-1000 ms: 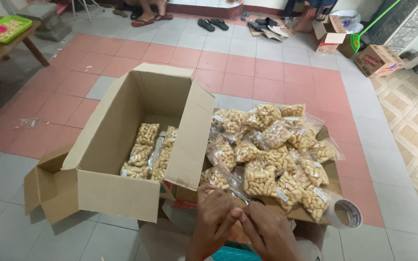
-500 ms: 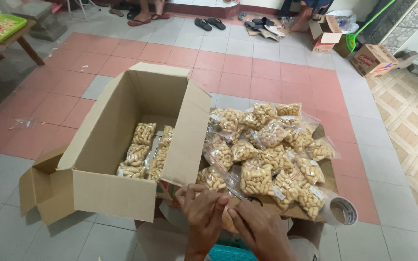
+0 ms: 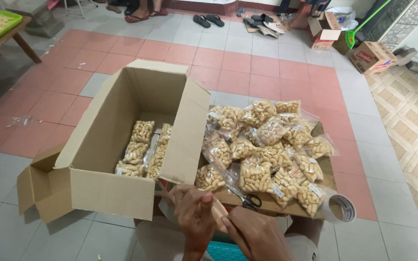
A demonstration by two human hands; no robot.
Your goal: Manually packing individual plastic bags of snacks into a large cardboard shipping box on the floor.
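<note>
Left hand and right hand: pressed together at the bottom edge, fingers pinched narrowly on a small tan piece; what it is cannot be told. Scissors: now uncovered on the cardboard sheet, hidden by the hands a second ago. Snack bags: heaped beside the open box, unchanged. Tape roll: at the sheet's corner.

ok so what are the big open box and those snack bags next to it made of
The open box looks like plain brown corrugated cardboard: matte, with creased, folded flaps. The snack bags seem to be thin clear plastic film: glossy, and the pale snack pieces show through. Each bag appears to carry a small white label, probably paper.
</note>
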